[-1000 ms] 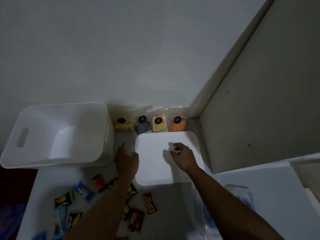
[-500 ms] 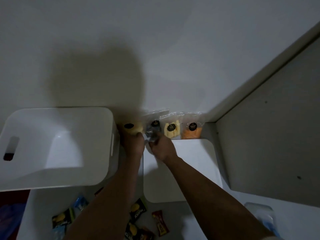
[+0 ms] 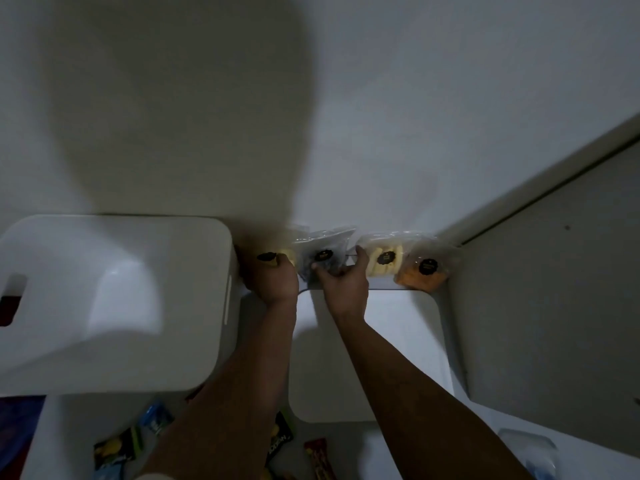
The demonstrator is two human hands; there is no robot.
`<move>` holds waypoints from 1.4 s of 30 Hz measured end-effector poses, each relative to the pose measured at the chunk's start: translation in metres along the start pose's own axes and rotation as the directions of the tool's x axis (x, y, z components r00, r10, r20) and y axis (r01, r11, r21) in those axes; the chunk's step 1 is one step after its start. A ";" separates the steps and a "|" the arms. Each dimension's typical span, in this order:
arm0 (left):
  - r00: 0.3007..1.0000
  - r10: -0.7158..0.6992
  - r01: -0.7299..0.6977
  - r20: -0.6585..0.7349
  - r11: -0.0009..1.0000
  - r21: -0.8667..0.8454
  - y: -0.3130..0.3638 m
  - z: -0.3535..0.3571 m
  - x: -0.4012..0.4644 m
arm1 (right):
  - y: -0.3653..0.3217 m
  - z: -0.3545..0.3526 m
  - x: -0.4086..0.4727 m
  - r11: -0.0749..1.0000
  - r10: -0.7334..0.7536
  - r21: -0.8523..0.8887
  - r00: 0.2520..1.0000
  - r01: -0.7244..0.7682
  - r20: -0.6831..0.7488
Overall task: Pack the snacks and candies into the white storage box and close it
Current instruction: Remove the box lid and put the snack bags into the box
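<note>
now your white storage box [image 3: 114,303] sits open on the worktop's left, long axis left-to-right; the lid [image 3: 398,358] lies flat beside it. your left hand [image 3: 272,278] grasps the yellow snack bag [image 3: 273,259], your right hand [image 3: 344,282] the dark snack bag [image 3: 322,258], both against the wall.

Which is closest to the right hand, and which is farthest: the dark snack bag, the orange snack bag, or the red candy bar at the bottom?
From the right hand:
1. Dark snack bag, by the wall, the hand grips it.
2. Orange snack bag, further right along the wall, near the corner.
3. Red candy bar, down at the near edge of the table.
</note>
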State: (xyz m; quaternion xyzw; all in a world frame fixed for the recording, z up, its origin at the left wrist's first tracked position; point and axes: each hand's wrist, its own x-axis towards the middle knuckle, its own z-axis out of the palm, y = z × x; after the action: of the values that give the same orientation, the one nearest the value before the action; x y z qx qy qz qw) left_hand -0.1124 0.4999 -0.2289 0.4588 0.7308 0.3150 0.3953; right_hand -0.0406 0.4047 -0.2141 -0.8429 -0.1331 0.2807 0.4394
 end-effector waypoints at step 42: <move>0.961 0.200 -0.197 0.193 0.980 -0.037 0.041 -0.313 0.113 | -0.174 0.114 -0.155 0.972 -0.221 0.109 0.967 0.208 0.130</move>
State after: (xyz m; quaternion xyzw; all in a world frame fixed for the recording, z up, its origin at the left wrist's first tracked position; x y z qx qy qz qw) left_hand -0.3964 0.5884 -0.0750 0.5550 0.6358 0.3127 0.4358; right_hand -0.2292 0.5084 -0.0695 -0.7799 -0.2409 0.2963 0.4959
